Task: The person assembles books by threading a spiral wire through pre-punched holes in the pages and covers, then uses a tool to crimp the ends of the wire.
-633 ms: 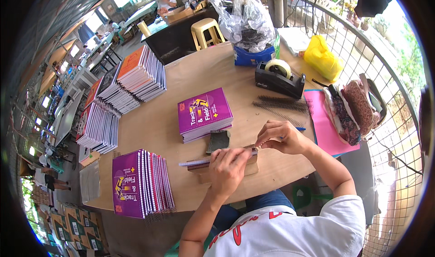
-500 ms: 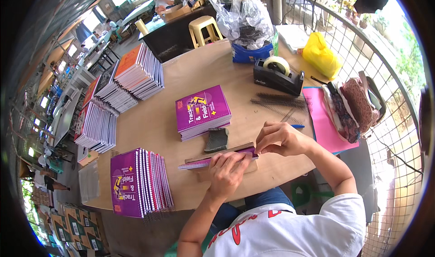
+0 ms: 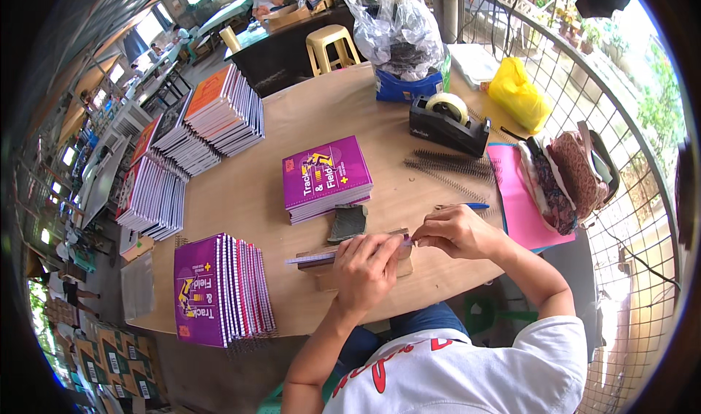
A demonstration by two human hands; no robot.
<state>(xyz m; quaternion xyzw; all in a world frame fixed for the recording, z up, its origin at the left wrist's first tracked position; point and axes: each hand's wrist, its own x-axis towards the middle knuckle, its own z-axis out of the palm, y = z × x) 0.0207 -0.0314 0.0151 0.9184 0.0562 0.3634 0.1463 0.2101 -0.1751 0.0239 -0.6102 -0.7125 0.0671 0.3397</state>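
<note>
Wire fence (image 3: 613, 107) right of the brown table (image 3: 241, 188); the left hand (image 3: 366, 269) grips a half-hidden booklet (image 3: 312, 257); right hand (image 3: 461, 231) pinched, on what I cannot tell

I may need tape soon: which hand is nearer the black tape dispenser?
Right. The right hand is below the tape dispenser in the picture; the left hand is lower and farther left.

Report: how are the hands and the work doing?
Left hand lying across thin purple-white booklet. Right hand at its right end; anything pinched too small to tell. Flat dark-grey slab just beyond left hand, seemingly not blocking.
</note>
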